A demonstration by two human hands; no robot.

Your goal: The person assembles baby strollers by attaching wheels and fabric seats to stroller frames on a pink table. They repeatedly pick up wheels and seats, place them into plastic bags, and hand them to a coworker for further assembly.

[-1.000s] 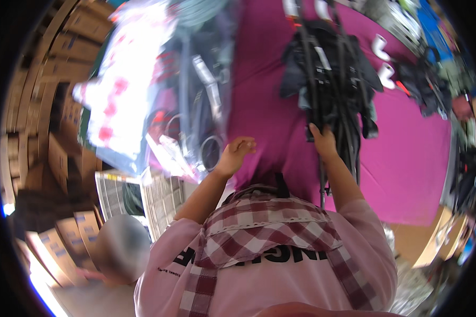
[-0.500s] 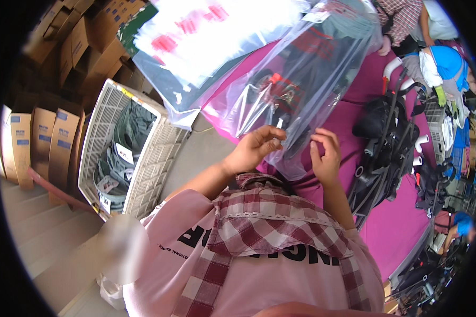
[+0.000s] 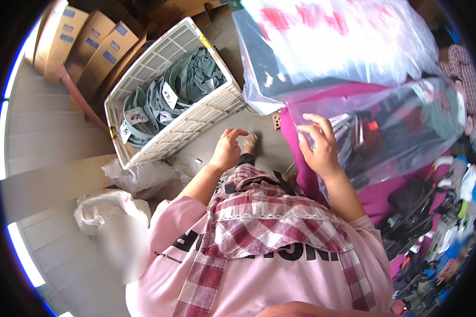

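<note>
My left hand (image 3: 229, 150) hangs over the floor between the crate and the table, its fingers loosely bent and holding nothing. My right hand (image 3: 320, 147) is raised with fingers spread at the near end of a clear plastic bag (image 3: 349, 165); I see no grip on it. Inside the bag lies a dark bundle with red parts and grey-green fabric, its kind unclear through the plastic. The bag rests on a table with a magenta cloth (image 3: 296, 142). To the left stands a white plastic crate (image 3: 195, 122) with several grey-green fabric pieces (image 3: 188, 84) bearing white tags.
A pile of clear plastic bags with red print (image 3: 333, 37) lies at the far side. Cardboard boxes (image 3: 108, 53) stand behind the crate. White and clear plastic sacks (image 3: 108, 208) sit at the left. Black framed parts (image 3: 412, 211) and a person's checked sleeve (image 3: 468, 79) are at the right.
My view has swung left, so the crate now sits nearer the middle. My hands have moved apart; the left is away from the bag, the right stays beside its end.
</note>
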